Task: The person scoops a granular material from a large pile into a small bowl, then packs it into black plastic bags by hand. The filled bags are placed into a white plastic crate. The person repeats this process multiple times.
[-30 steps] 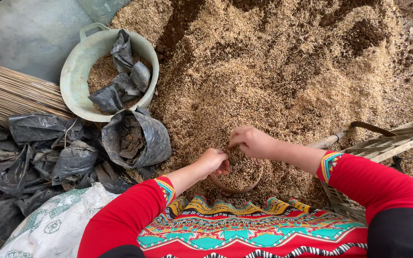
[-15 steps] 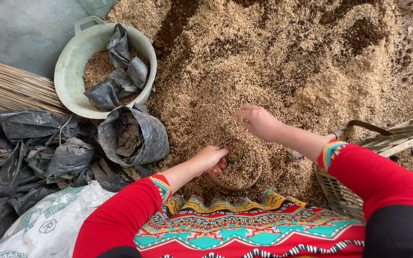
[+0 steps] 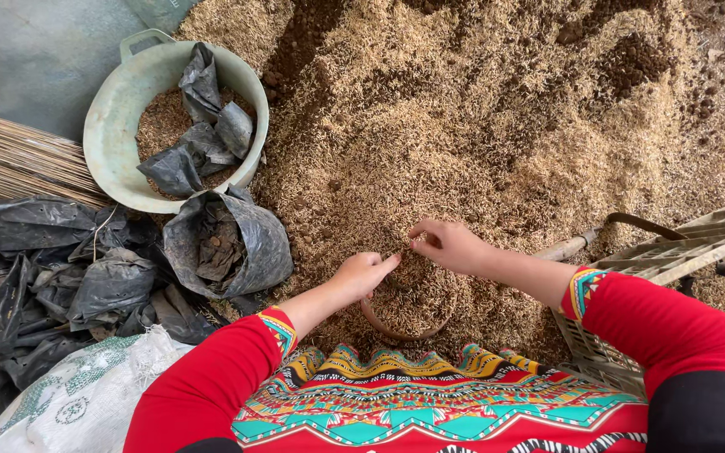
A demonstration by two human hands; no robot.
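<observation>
A big heap of tan rice husk mixed with dark soil (image 3: 480, 126) fills the ground ahead. A small brown round pot (image 3: 404, 323) sits at its near edge, heaped full of husk. My left hand (image 3: 361, 275) rests on the pot's left rim, fingers together over the husk. My right hand (image 3: 451, 245) hovers just beyond the pot, fingers curled and raking husk toward it. Both sleeves are red with patterned cuffs.
A pale green plastic basin (image 3: 115, 126) at upper left holds husk and crumpled black bags. An open black plastic bag (image 3: 224, 243) of soil stands beside it. More black bags (image 3: 52, 268), a white sack (image 3: 77, 398), a bundle of thin sticks (image 3: 10, 164), and a beige crate (image 3: 715, 243) surround me.
My right hand drew back from the heap toward the pot, pulling husk. My left hand shifted up along the pot's left rim.
</observation>
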